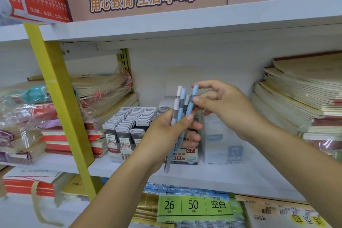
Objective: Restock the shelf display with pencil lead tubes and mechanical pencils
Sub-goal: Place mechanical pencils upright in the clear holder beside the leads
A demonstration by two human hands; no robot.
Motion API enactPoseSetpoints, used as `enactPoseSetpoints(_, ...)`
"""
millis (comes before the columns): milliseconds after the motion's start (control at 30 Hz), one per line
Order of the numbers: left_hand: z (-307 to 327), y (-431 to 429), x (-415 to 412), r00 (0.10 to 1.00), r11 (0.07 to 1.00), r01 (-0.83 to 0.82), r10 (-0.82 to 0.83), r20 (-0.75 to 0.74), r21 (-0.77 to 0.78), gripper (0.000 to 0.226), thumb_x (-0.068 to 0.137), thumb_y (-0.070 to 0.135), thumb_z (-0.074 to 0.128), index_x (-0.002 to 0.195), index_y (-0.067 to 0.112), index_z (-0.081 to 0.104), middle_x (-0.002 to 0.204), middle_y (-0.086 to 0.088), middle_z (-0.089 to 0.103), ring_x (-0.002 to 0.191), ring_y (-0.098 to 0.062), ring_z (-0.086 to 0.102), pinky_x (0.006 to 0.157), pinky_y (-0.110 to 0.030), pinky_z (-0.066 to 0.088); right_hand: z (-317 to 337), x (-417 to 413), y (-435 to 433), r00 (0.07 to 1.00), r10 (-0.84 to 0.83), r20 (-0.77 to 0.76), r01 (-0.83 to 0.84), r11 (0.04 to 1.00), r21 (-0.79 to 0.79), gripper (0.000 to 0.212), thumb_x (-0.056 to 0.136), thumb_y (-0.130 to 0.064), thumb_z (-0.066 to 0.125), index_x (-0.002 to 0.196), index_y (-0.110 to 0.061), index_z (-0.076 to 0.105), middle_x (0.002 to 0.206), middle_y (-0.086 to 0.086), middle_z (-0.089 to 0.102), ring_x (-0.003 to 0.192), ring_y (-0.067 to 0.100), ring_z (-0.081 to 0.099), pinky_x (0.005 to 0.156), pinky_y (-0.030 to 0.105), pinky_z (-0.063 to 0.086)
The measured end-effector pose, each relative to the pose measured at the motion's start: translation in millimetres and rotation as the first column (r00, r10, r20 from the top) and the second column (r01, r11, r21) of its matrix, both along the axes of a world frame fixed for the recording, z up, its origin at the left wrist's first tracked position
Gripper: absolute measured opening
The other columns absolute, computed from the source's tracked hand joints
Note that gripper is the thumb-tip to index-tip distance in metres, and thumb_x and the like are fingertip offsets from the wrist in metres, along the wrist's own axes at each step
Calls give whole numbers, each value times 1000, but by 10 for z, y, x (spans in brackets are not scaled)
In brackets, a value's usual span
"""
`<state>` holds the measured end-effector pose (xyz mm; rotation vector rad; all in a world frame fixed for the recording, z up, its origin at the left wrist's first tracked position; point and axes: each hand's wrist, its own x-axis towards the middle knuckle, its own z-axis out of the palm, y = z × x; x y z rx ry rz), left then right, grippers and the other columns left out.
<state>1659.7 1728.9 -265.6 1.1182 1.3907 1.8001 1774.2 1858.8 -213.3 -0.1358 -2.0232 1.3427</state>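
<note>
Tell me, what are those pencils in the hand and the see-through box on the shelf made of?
The mechanical pencils look like plastic: smooth, matte barrels in even pastel blue, grey and white. The see-through display box is probably clear plastic, maybe acrylic: you can see right through its shiny, slightly frosted walls.

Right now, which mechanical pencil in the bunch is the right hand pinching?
The light blue mechanical pencil at the bunch's right edge. The right hand pinches its upper part, while the other pencils sit only in the left hand.
</note>
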Motion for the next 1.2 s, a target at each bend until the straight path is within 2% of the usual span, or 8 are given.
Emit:
enactPoseSetpoints(133,-17,-33,-17,998,997,-63,62,-17,-34,22,96,31,62,111,15,63,95,-9,78,69,-18,73,61,-30,60,154,141,271,931,-240,-274,183,959,-218,24,89,-2,60,95,-23,53,69,1,72,59,18,70,47,23,52)
enactPoseSetpoints(267,-2,-50,-12,987,992,-121,115,-112,-46,15,100,32,58,101,18,62,76,2,72,45,-7,46,43,-19,41,109,99,579,899,-381,-217,418,894,161,30,84,-8,62,91,-34,50,80,6,67,67,21,71,57,32,57)
enactPoseSetpoints(367,25,-58,-2,990,992,-113,108,-86,-55,25,100,34,56,105,11,60,65,6,58,44,-6,37,42,-18,35,-35,-50,717,909,-416,-33,384,802,457,26,86,-11,65,95,-30,49,83,0,67,74,19,70,71,38,57)
enactPoseSetpoints(467,35,-70,-2,989,989,-129,123,-82,-75,43,100,37,53,116,-3,53,63,9,52,45,-6,35,42,-18,34,-138,-155,786,913,-404,53,302,758,578,23,89,-15,64,96,-30,48,86,-2,67,79,16,68,71,29,53)
enactPoseSetpoints(600,44,-92,-15,992,989,-123,120,-36,-77,41,101,34,53,118,-4,52,66,6,48,46,-6,37,42,-19,34,-218,-214,824,913,-397,96,254,735,628,26,90,-18,64,94,-34,44,81,-9,64,77,10,66,59,7,42)
enactPoseSetpoints(733,32,-105,-27,994,991,-108,106,-27,-73,38,102,31,53,119,-2,53,67,6,49,46,-6,37,42,-19,33,-222,-241,836,899,-432,70,285,699,656,29,90,-20,66,97,-32,40,77,-7,66,73,9,66,65,22,49)
enactPoseSetpoints(1067,32,-116,-41,991,993,-104,99,-93,-57,26,101,33,54,112,12,65,71,6,64,53,-8,49,49,-22,46,-234,-316,778,839,-527,135,259,606,752,15,90,-14,65,98,-10,54,87,8,66,82,29,62,69,32,46)
enactPoseSetpoints(1200,39,-127,-32,998,998,-57,56,-32,-33,20,99,30,56,108,19,70,82,0,73,56,-9,56,56,-23,53,-114,-188,617,832,-552,-60,435,580,689,14,93,-16,61,105,-13,66,97,2,64,85,18,60,75,25,43)
